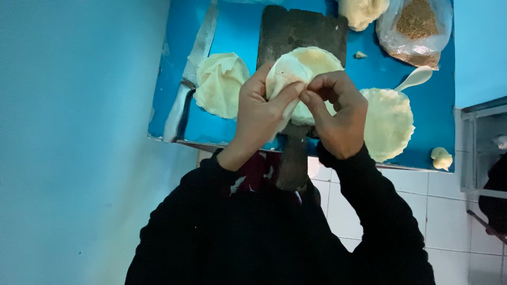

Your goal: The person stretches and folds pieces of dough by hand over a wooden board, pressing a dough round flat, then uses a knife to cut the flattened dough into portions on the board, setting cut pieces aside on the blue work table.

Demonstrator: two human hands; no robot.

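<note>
My left hand (259,113) and my right hand (338,113) both pinch one thin round sheet of pale dough (311,66), holding it above a dark wooden paddle board (296,29). The near edge of the sheet is folded up between my thumbs and forefingers. The board's handle (291,163) runs toward me under my wrists. Both arms wear black sleeves.
On the blue table (237,26) lie a stack of dough sheets (219,84) at left, a plate of pale filling (388,124) with a white spoon (417,78) at right, a bag of brown crumbs (417,26), a dough lump (362,10) and a small dough piece (441,157). White tiled floor lies below.
</note>
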